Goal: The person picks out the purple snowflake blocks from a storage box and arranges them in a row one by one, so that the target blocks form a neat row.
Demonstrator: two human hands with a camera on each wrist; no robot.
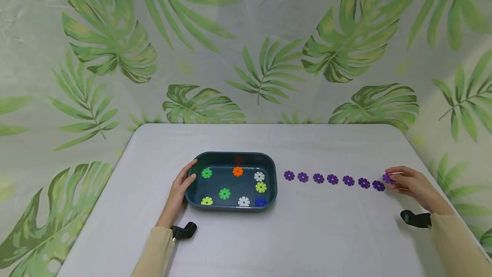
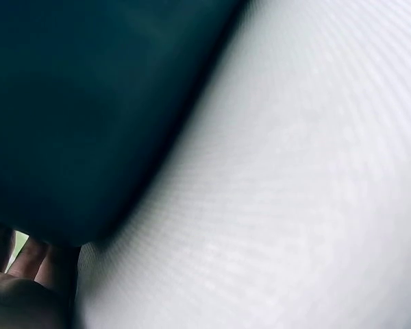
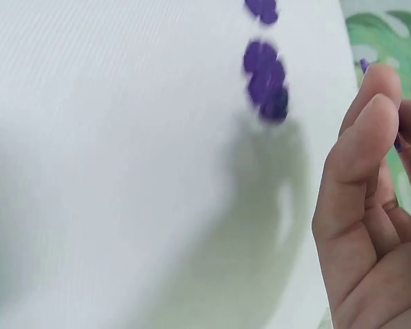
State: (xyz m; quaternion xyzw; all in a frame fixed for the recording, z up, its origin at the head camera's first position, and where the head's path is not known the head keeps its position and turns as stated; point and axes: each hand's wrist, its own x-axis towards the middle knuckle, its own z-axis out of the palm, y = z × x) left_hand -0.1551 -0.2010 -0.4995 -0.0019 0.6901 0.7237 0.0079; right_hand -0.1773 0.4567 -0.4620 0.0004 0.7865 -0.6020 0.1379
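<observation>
My left hand [image 1: 177, 191] grips the left end of a dark teal tray [image 1: 230, 208], its thumb at the rim. In the left wrist view the tray's side [image 2: 89, 137] fills the upper left, and part of the fingers [image 2: 48, 267] shows below it. My right hand [image 1: 415, 187] pinches a purple notched plastic disc [image 1: 386, 178] between thumb and fingers, above the table. Beneath and left of it, several like purple discs [image 1: 332, 179] form a row on the table. From the right wrist, only slivers of the pinched disc [image 3: 399, 144] show.
Inside the tray lie loose discs: green [image 1: 224, 193], orange [image 1: 238, 171], white [image 1: 244, 201], yellow [image 1: 261, 187] and blue [image 1: 260, 201]. A white cloth covers the table [image 1: 307, 238]. Leaf-patterned fabric [image 1: 261, 54] hangs behind it and at both sides.
</observation>
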